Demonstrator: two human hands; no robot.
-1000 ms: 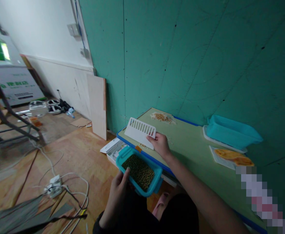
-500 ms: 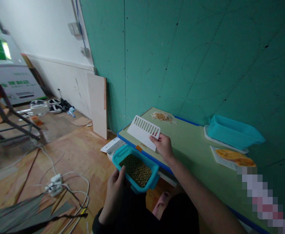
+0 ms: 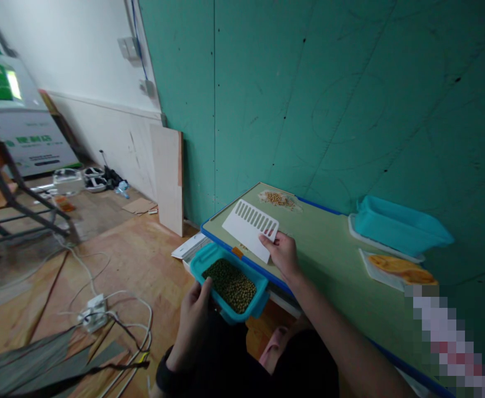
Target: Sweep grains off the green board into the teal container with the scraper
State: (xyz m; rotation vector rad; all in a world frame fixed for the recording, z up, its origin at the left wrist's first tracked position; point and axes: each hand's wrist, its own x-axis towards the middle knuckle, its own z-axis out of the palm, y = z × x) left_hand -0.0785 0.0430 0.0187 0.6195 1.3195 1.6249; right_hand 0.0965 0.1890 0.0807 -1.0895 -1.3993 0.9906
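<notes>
My left hand (image 3: pixel 196 309) grips the near side of a turquoise plastic box (image 3: pixel 259 309), its thumb over the rim. Green beans (image 3: pixel 225 275) fill one part of the box and tan soybeans (image 3: pixel 242 293) the other. The box is held just off the edge of a pale green table (image 3: pixel 321 260) with a blue rim. Above the tabletop, my right hand (image 3: pixel 284 254) is closed on the corner of a white slotted scraper (image 3: pixel 246 232). A few beans lie on the table by the scraper's lower edge. Farther back is a small pile of soybeans (image 3: pixel 276 198).
At the table's right stands another turquoise box (image 3: pixel 402 226) on a white lid (image 3: pixel 354 229). A bread-like orange item (image 3: pixel 400 268) lies near it. A power strip (image 3: pixel 94 313) with tangled cables is on the floor at left, beyond it a chair (image 3: pixel 14 188). A board (image 3: pixel 168 179) leans on the wall.
My right hand has shifted slightly right and down with the scraper. The left hand and its box have drawn a little to the left.
</notes>
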